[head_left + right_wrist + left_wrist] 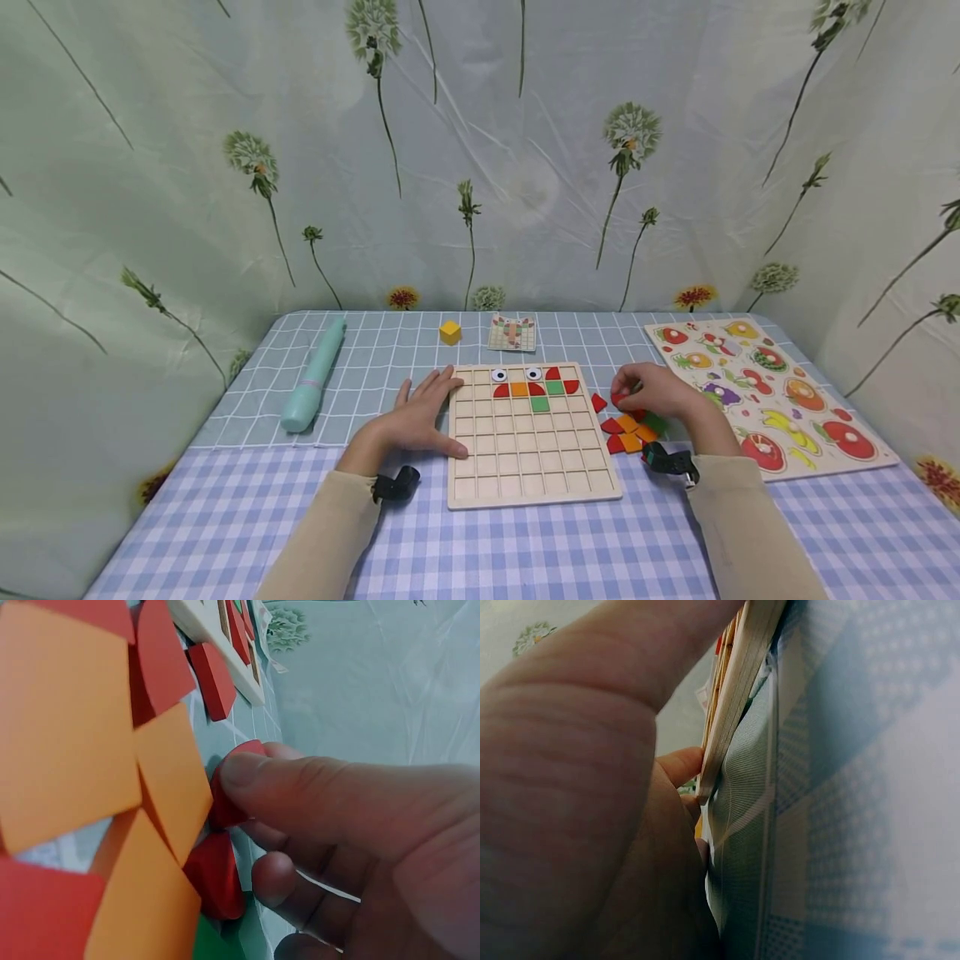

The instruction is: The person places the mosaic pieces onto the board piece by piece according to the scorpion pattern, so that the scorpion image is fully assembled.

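A wooden grid board (pixel 534 454) lies on the cloth, with two eye pieces and several red, orange and green pieces set in its upper cells. My left hand (pixel 415 419) rests at the board's left side, fingers spread and thumb touching the edge; the left wrist view shows the board's side (pixel 739 697) close to the thumb. To the right of the board, my right hand (pixel 654 390) pinches a red rounded piece (pixel 229 806) between thumb and fingers. Beneath it lies a loose pile of red, orange (pixel 628 423) and green pieces.
Behind the board are a small pattern card (pixel 512 332) and a yellow block (pixel 450 332). A fruit puzzle board (pixel 776 400) lies on the right, partly behind the right forearm. A mint-green, long rounded object (pixel 315 379) lies on the left. A curtain hangs behind the table.
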{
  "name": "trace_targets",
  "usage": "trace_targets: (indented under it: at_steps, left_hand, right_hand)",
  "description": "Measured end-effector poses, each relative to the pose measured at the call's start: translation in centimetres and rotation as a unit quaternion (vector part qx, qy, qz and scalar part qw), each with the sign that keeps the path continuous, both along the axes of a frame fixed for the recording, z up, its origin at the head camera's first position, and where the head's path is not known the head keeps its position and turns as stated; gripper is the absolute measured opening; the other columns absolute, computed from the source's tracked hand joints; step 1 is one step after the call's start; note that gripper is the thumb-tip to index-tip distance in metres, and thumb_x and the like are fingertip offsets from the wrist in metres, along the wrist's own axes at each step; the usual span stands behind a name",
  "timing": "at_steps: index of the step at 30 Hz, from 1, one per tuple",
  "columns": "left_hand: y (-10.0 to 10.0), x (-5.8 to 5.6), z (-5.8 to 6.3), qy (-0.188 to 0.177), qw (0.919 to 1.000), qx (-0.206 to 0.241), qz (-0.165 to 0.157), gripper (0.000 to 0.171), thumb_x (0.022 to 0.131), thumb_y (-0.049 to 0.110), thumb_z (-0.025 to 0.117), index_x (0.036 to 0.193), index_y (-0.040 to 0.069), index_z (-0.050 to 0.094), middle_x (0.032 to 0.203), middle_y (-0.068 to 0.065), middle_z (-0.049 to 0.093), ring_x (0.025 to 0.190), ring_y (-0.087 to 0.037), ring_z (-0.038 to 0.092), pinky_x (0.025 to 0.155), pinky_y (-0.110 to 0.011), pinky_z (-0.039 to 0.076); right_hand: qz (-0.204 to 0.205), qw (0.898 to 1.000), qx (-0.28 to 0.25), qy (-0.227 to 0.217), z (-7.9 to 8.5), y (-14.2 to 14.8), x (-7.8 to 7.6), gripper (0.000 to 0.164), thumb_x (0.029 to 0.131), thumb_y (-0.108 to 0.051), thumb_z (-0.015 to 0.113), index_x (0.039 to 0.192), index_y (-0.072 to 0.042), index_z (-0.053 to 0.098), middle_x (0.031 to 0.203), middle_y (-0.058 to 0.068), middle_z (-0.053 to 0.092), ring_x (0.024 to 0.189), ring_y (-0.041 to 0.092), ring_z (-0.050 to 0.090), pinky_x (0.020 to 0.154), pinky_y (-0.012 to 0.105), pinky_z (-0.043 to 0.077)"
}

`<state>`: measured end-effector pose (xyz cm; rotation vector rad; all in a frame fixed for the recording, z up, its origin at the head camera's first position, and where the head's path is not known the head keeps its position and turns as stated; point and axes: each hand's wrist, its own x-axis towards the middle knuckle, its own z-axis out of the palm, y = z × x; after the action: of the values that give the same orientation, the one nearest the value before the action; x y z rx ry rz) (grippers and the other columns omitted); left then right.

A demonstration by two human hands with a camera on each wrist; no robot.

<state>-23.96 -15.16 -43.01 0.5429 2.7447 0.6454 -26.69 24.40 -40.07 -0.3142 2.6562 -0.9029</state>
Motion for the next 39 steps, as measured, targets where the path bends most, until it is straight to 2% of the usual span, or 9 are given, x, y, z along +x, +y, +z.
trace_targets:
  at_steps: [10,21,33,39]
  left_hand:
    - [0.0,0.0,-0.1,0.000,1.0000,-0.001,0.002,0.115,0.067,0.061,0.084,0.158,0.020,0.026,0.171,-0.006,0.004,0.158,-0.032,0.002,0.121,-0.066,-0.007]
    - [0.0,0.0,-0.1,0.002,1.0000,-0.001,0.001,0.115,0.067,0.061,0.085,0.157,0.019,0.027,0.171,-0.006,0.005,0.158,-0.032,0.003,0.121,-0.066,-0.006]
    - [-0.2,-0.1,-0.5,0.003,1.0000,0.001,-0.003,0.116,0.067,0.062,0.084,0.158,0.019,0.025,0.171,-0.007,0.004,0.158,-0.032,0.002,0.121,-0.065,-0.008]
    - [-0.2,-0.1,-0.3,0.008,1.0000,0.004,-0.003,0.116,0.067,0.061,0.084,0.158,0.017,0.026,0.171,-0.009,0.005,0.158,-0.034,0.003,0.120,-0.067,-0.006]
  right_hand:
    - [0.001,1.000,-0.009,0.016,0.1,-0.3,0.0,0.011,0.093,-0.009,0.067,0.104,-0.007,0.068,0.091,0.007,0.062,0.081,0.020,0.055,0.070,0.028,0.052]
    - [0.009,1.000,-0.012,0.019,0.2,-0.7,0.0,0.018,0.096,-0.010,0.063,0.111,-0.009,0.072,0.088,0.007,0.064,0.072,0.020,0.055,0.065,0.029,0.052]
    - [0.005,0.999,-0.045,0.019,0.1,-1.3,-0.1,0.014,0.095,-0.014,0.066,0.108,-0.008,0.065,0.090,0.008,0.062,0.075,0.023,0.055,0.062,0.032,0.052]
    - [0.008,0.997,-0.060,0.044,0.1,-2.0,-0.1,0.014,0.093,-0.015,0.069,0.103,-0.008,0.063,0.091,0.007,0.062,0.080,0.022,0.055,0.066,0.031,0.051]
